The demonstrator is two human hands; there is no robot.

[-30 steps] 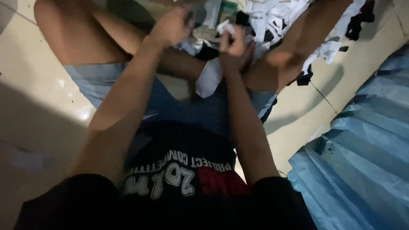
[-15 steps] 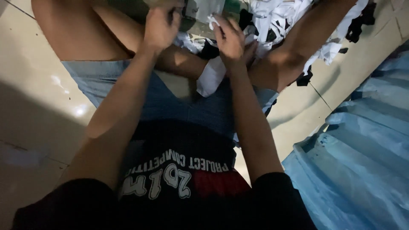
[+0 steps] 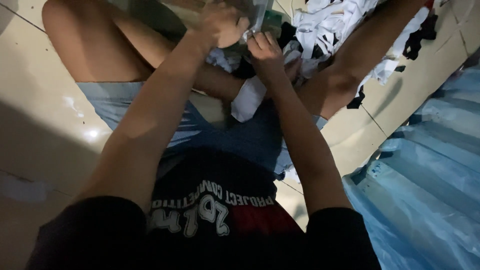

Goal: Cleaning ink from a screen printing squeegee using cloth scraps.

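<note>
While a clear plastic bag (image 3: 252, 12) is held at the top edge, above the crossed legs, it is gripped by the closed left hand (image 3: 222, 24). Its lower edge is pinched by the right hand (image 3: 266, 50). White and black scraps (image 3: 325, 25) are heaped just beyond, blue sheeting (image 3: 425, 170) lies rightward.

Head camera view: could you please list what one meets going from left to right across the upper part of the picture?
Tiled floor → bent bare leg → left hand → right hand → heap of white and black cloth scraps → blue plastic sheeting.
</note>
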